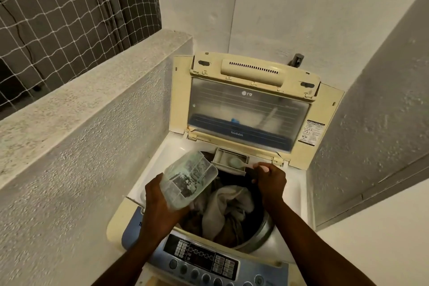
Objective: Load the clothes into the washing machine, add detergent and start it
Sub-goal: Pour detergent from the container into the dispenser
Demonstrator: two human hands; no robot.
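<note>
A cream top-loading washing machine [144, 195] stands below me with its lid [248, 109] raised against the back wall. Clothes [226, 206], white and dark, fill the drum. My left hand [160, 202] grips a clear plastic detergent container [189, 179], tilted over the drum's left side. My right hand [270, 177] holds the handle of a pale spoon [236, 162], whose bowl rests over the pulled-out detergent drawer [228, 160] at the drum's back edge.
The blue control panel [204, 260] with buttons and dials runs along the machine's front edge. A rough concrete parapet [81, 90] with netting above it lies to the left. White walls close in behind and to the right, with a tap [296, 59] behind the lid.
</note>
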